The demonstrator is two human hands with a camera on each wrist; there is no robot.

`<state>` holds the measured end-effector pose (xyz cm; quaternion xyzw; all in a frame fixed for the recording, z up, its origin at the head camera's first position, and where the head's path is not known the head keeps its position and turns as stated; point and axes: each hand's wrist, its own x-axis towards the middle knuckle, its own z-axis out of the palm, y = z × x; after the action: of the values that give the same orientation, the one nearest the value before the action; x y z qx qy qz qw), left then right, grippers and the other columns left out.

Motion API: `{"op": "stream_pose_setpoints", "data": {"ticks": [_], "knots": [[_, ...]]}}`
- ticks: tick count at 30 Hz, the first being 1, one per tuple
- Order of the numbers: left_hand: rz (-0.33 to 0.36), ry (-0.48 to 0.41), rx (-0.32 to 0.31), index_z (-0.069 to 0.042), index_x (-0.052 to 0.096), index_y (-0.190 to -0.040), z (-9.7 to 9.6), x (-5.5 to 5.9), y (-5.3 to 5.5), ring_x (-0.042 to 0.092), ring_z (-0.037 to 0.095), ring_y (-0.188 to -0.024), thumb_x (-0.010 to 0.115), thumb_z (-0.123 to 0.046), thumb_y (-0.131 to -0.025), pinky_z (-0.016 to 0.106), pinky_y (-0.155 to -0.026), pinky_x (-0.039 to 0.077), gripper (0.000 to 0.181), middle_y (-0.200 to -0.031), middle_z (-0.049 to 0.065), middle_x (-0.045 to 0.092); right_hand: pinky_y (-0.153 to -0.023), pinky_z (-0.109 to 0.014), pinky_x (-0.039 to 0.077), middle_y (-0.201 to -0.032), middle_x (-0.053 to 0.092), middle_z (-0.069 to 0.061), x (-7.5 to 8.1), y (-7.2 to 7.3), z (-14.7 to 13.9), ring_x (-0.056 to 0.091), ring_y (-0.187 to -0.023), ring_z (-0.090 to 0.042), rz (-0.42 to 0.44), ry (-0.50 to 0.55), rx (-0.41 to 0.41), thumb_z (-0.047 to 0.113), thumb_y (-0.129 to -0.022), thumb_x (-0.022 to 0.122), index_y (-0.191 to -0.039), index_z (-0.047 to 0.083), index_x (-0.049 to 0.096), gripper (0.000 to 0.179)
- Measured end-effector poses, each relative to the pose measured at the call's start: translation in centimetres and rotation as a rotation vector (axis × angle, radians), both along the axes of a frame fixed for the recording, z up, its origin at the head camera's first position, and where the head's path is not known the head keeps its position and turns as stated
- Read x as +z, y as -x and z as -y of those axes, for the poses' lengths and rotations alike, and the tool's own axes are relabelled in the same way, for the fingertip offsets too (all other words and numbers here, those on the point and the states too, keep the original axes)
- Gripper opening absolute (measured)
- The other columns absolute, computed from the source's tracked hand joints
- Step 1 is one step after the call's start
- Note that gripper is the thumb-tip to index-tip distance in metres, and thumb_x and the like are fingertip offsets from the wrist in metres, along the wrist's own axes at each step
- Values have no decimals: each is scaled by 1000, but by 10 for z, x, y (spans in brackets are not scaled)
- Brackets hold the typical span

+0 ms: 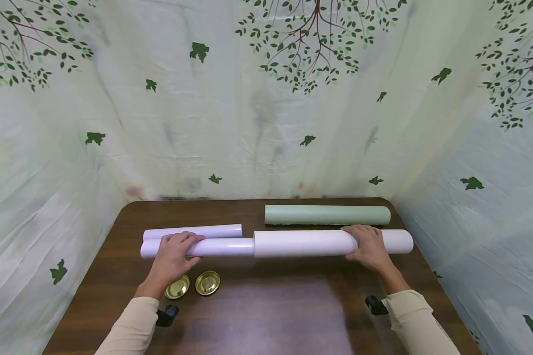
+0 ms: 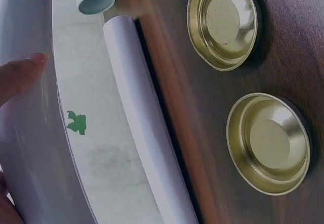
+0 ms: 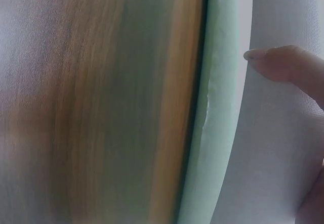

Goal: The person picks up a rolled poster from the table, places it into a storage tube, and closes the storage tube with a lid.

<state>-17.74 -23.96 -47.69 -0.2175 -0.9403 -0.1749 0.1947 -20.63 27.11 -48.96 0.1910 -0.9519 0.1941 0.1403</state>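
Note:
My left hand [image 1: 173,256] grips a shiny lavender roll [image 1: 224,247], thumb on the near side and fingers over the top. Its right end meets a thicker white roll [image 1: 304,244], lined up with it lengthwise; whether one sits inside the other I cannot tell. Toward its right part, the white roll is held by my right hand [image 1: 367,246]. In the left wrist view the thumb lies on the held lavender roll [image 2: 30,133], with background visible between it and the table. The right wrist view has a thumb across the white roll [image 3: 268,133], its surface finely textured.
Behind the held rolls, another lavender roll [image 1: 213,230] lies on the brown table [image 1: 266,305]. A pale green roll [image 1: 327,215] rests along the back edge. Two shallow gold-coloured dishes [image 1: 207,283] [image 1: 177,287] sit near my left wrist. Leaf-printed sheets [image 1: 248,123] hang around the table.

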Motion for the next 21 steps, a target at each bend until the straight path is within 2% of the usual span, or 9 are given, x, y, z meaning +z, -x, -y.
{"op": "stream_pose_setpoints", "data": {"ticks": [9,17,21], "knots": [[-68,45,-45,-10,69,-106,-9,2,0,62,31,-94,89,-13,-60,51,-83,39,51,-99,8,66,-91,-57,30,-115,65,-12,1,1,6,53,-108,-38,14,-5,-6,13,-53,92,-119,10,65,71],[-15,86,-57,-9,68,-110,-15,7,-2,62,30,-98,88,-13,-63,52,-85,39,51,-104,9,66,-92,-57,30,-115,65,-13,1,2,11,53,-109,-37,14,-8,-2,13,-52,92,-119,9,65,72],[-16,95,-67,-9,68,-111,-18,8,-2,62,30,-99,88,-13,-65,52,-85,40,51,-105,9,66,-92,-57,30,-117,65,-12,2,2,13,52,-110,-37,26,-12,-6,12,-53,92,-120,9,65,72]]}}
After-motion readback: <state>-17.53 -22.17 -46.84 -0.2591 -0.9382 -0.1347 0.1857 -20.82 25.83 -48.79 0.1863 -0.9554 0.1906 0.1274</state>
